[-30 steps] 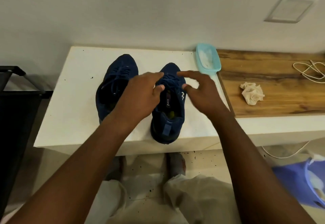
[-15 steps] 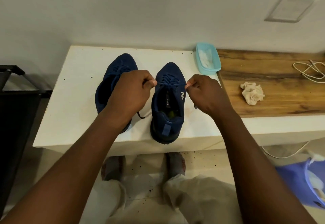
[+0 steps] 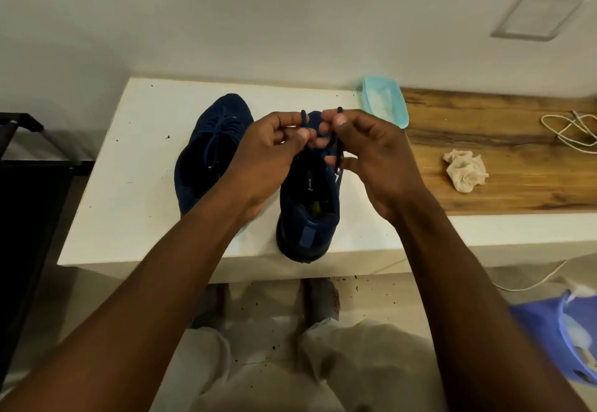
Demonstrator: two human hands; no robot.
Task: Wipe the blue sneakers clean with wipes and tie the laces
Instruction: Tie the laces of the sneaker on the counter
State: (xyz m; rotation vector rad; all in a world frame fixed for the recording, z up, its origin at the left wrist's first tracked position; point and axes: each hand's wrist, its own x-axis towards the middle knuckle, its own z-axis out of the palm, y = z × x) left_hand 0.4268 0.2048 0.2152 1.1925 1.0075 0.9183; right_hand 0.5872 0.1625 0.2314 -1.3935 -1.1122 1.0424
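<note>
Navy laces (image 3: 339,140) rise from the right sneaker (image 3: 307,217), 1 end pinched in each grip. The left hand (image 3: 271,150) and right hand (image 3: 374,153) hold them close together above the tongue, probably to cross them into a knot. The 2 sneakers stand heel-first toward the person on the white counter (image 3: 129,153), which keeps the eyelets within reach. The left sneaker (image 3: 210,153) sits just beside.

Left sneaker (image 3: 206,153) and right sneaker (image 3: 307,217) stand side by side on the counter (image 3: 129,185); wipes tub (image 3: 384,101) behind, rightward; crumpled wipe (image 3: 465,169) farther right.
</note>
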